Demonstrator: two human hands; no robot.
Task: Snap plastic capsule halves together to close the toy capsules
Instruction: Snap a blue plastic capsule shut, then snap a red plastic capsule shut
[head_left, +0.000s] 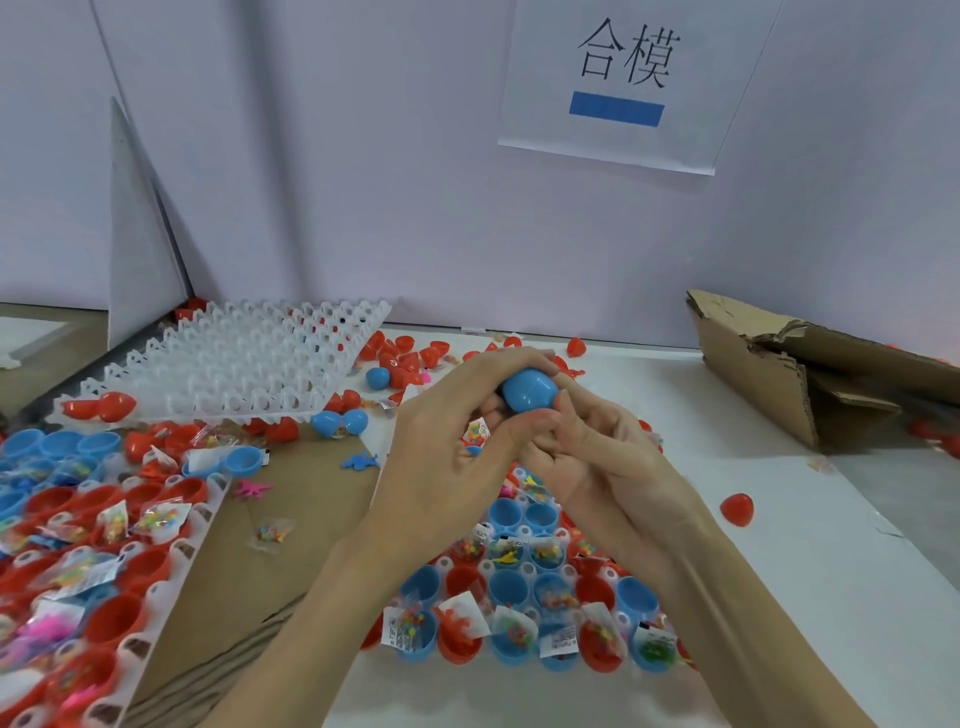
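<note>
Fingertips (537, 418) of both hands closed round a blue capsule (530, 391), which was held in the air above the near tray (621, 618). The left hand (447, 447) pinched it from the left with thumb and curled fingers; the right hand (597, 457) cupped it from below and the right. The halves looked already mated, so this seemed the closing squeeze; whether the seam had clicked fully home could not be told. The next move probably called for a firm press, then setting it aside. Beneath the capsule, the near tray held open blue and red halves, many with small bagged toys inside. Left of the capsule lay an upturned white tray (234, 358), and nearer left a second filled tray (88, 561).
</note>
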